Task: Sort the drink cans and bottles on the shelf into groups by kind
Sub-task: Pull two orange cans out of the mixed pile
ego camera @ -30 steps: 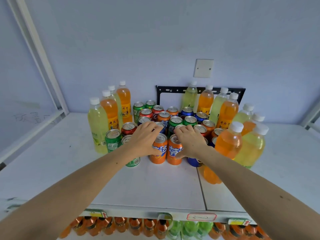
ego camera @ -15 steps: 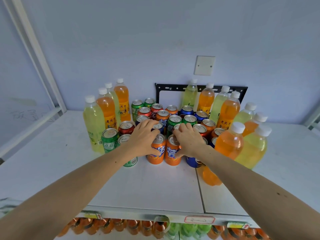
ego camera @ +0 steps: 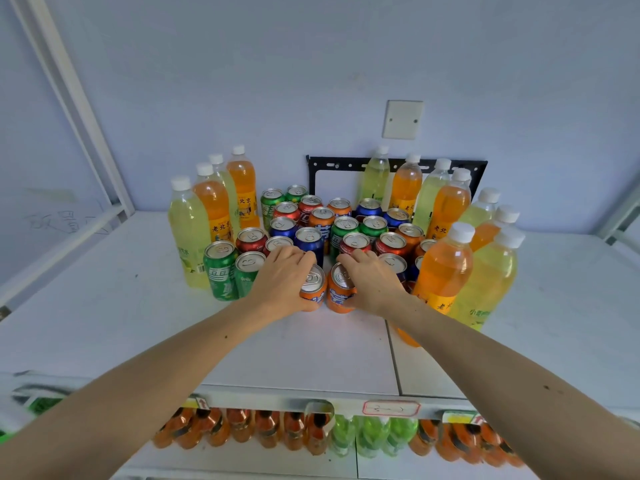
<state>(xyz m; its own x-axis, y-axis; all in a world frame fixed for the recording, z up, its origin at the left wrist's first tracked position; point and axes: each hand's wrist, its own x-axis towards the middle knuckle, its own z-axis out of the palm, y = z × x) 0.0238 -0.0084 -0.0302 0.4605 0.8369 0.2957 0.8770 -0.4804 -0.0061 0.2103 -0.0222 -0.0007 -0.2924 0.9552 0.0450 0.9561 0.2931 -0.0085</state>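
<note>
Mixed drink cans stand in a cluster on the white shelf [ego camera: 104, 327]: green, red, blue and orange ones. At the cluster's front, my left hand [ego camera: 282, 280] wraps an orange can [ego camera: 313, 287] and my right hand [ego camera: 372, 284] wraps a second orange can [ego camera: 339, 289]; the two cans stand side by side on the shelf. Two green cans [ego camera: 221, 270] stand just left of my left hand. Tall yellow and orange bottles flank the cans, one group at the left [ego camera: 188, 233] and one at the right [ego camera: 445, 268].
A black metal bracket [ego camera: 346, 166] and a white wall plate [ego camera: 402, 119] are on the back wall. A white frame post [ego camera: 79, 109] rises at the left. Below the shelf's front edge [ego camera: 277, 398], another row of orange and green bottles shows.
Both hands have closed further around the two front orange cans. The view has shifted slightly; the cans stay in about the same spot on the shelf.
</note>
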